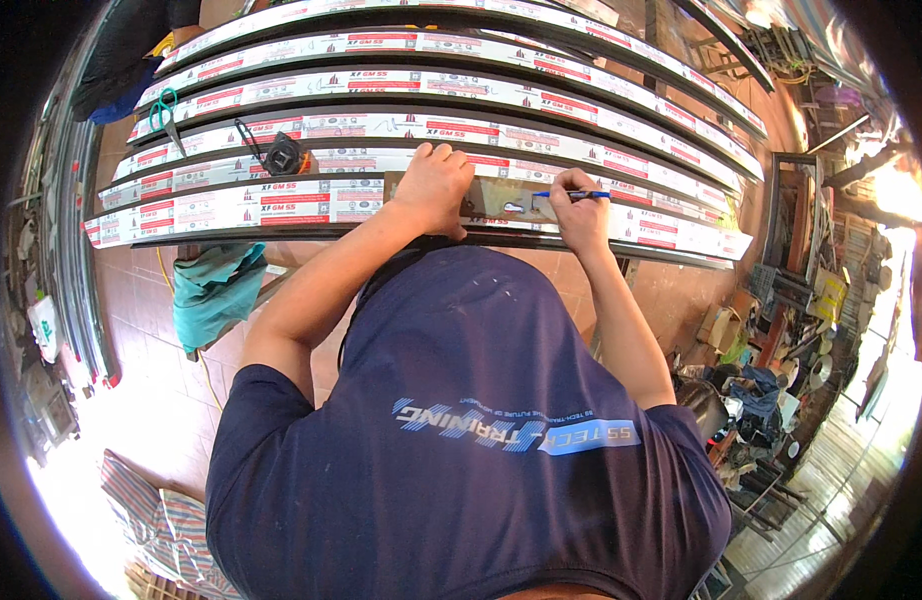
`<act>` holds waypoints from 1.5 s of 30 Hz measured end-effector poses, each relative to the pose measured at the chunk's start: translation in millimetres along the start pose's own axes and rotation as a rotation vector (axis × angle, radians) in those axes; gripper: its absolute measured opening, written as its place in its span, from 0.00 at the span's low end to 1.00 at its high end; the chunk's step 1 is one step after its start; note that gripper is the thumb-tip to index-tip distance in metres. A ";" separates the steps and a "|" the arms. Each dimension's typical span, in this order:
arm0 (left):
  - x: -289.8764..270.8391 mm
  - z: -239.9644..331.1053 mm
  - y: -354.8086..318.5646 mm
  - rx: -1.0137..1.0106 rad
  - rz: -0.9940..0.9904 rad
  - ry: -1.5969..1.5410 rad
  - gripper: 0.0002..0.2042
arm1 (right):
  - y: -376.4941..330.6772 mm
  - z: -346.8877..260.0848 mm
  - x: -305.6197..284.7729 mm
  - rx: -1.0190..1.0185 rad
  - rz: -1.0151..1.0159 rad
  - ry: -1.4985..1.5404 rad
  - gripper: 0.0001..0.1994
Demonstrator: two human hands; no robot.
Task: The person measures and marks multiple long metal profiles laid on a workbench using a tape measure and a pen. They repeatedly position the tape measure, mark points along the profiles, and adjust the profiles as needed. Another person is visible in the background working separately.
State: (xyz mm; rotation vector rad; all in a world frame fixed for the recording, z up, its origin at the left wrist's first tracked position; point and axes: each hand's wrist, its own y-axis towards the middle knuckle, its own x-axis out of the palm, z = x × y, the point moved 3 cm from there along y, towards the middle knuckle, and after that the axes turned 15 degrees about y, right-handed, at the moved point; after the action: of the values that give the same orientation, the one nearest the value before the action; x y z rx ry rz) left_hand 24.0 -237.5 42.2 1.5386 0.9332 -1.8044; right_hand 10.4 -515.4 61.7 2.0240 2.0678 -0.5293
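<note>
My left hand [436, 190] presses down on a thin brownish plate [488, 192] with cut-out openings, its fingers over the far side and its thumb at the near edge. The plate lies on the nearest long metal profile [221, 207], which is dark and covered with white and red film. In my right hand [581, 215] is a blue pen [561, 194], gripped between thumb and fingers. Its tip points left, toward the openings in the plate; whether it touches cannot be made out. Left of my left hand, a black tape measure [285, 156] rests on the profiles.
Several more film-covered profiles [381, 84] lie side by side beyond. Scissors with teal handles [164, 115] lie across them at left. A green cloth [216, 295] hangs below the near profile. Dark clothing [121, 60] shows at far left. Assorted clutter [756, 400] lines the right side.
</note>
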 end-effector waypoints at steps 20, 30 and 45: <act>3.8 -4.0 5.0 -0.002 0.045 0.037 0.44 | -24.6 1.5 -6.5 -0.014 -0.009 -0.115 0.10; 3.0 -4.9 4.3 0.001 0.054 0.026 0.44 | -18.4 -8.1 -2.3 -0.061 -0.069 -0.112 0.07; -2.0 -9.3 -2.6 0.011 0.064 -0.023 0.44 | -12.8 -19.5 7.0 -0.120 -0.028 -0.109 0.09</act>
State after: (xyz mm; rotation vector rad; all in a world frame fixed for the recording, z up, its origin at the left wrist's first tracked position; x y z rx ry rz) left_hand 27.6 -228.5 43.7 1.5344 0.8546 -1.7809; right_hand -0.5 -501.4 78.3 1.8592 2.0163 -0.4959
